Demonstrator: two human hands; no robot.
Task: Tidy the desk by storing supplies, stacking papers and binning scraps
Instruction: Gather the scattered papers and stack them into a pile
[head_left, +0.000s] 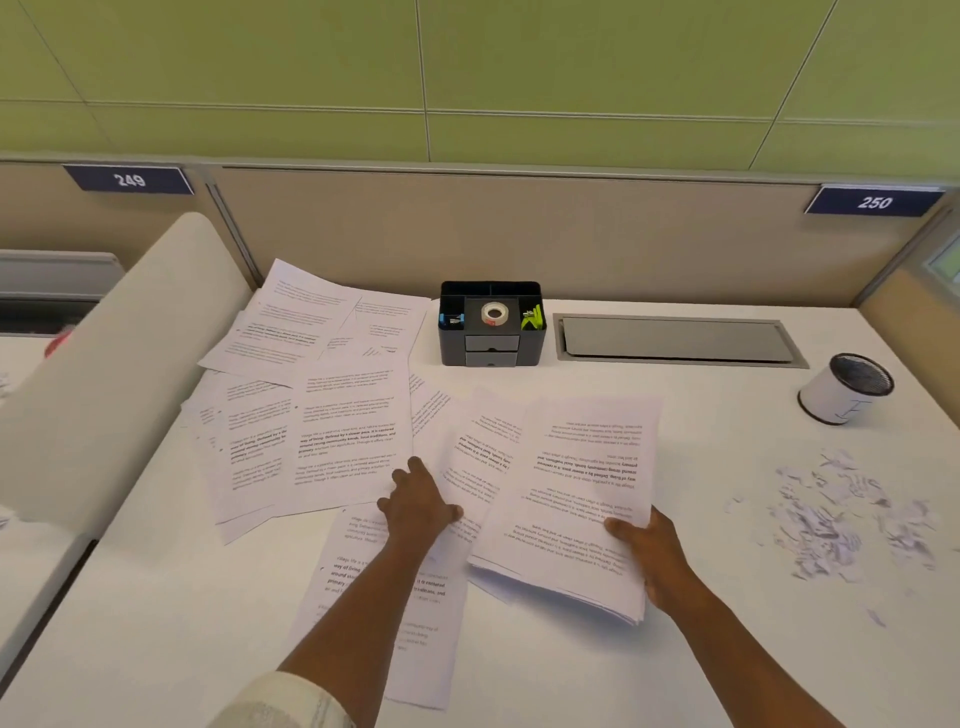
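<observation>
White desk (675, 649): right hand (652, 558) grips paper stack (576, 499); left hand (418, 506) presses flat on loose sheets (343, 436).

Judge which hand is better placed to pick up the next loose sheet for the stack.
Left, probably. The left hand already rests with spread fingers on the loose sheets at the desk's middle, holding nothing. The right hand is occupied gripping the gathered stack by its near edge.
</observation>
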